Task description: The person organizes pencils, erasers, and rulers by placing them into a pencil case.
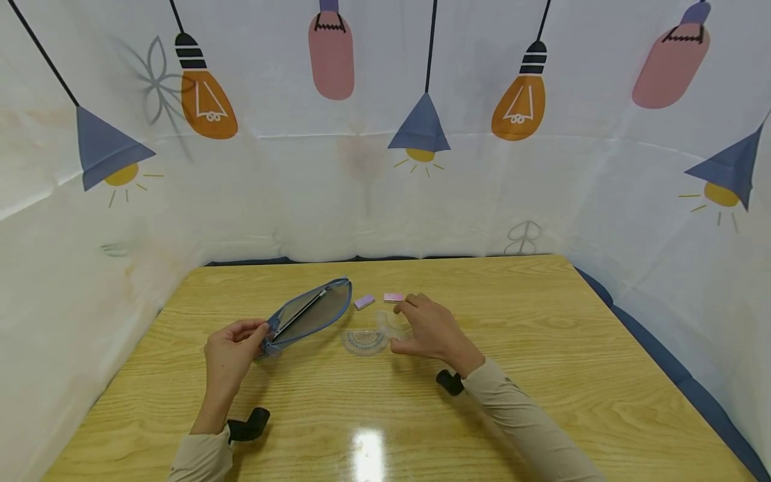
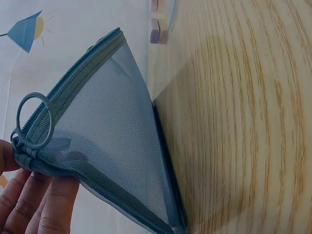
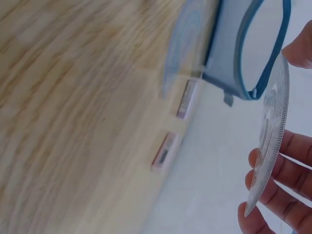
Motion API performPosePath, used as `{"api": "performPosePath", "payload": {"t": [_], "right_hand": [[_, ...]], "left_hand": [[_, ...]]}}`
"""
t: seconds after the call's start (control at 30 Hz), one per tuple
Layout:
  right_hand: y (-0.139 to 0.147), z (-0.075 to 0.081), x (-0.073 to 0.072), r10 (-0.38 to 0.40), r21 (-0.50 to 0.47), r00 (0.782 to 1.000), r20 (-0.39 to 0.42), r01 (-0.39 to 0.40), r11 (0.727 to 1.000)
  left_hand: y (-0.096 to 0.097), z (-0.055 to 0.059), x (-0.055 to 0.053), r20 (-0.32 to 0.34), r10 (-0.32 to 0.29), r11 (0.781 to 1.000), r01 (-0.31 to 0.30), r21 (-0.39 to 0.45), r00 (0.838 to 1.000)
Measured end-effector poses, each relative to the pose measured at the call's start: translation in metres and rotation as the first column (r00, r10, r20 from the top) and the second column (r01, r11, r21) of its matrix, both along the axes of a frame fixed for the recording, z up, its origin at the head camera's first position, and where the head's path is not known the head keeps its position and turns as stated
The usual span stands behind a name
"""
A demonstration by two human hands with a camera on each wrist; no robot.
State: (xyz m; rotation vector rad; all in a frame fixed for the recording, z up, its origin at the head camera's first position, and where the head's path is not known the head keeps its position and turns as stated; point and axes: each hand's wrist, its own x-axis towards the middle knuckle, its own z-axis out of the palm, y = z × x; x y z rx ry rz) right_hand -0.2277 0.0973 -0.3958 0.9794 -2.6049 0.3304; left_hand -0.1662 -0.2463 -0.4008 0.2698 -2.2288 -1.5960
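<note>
My left hand (image 1: 231, 349) grips one end of a blue mesh zipper pouch (image 1: 310, 311), whose mouth gapes upward. A ring-shaped zipper pull (image 2: 35, 120) hangs by my fingers in the left wrist view. Through the mouth, a dark slim stick-like item (image 1: 299, 314) shows inside. My right hand (image 1: 430, 329) holds a clear protractor (image 3: 272, 131) by its edges, thumb on one end and fingertips on the other, lifted off the table. A second clear protractor (image 1: 365, 343) lies flat between the pouch and my right hand.
Two small erasers lie behind the protractors: a purple one (image 1: 364, 302) and a pink one (image 1: 393, 297) close to my right fingertips. The wooden table (image 1: 542, 314) ends at a white printed curtain (image 1: 361, 201) along the back and sides.
</note>
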Motion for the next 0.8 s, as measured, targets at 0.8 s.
{"api": "performPosePath", "payload": {"t": [0.8], "right_hand": [[-0.024,0.018,0.005,0.069,-0.008,0.997,-0.018,-0.069,0.998]], "left_hand": [[0.001,0.001,-0.001,0.003,0.006,1.0,-0.006,0.007,1.0]]}}
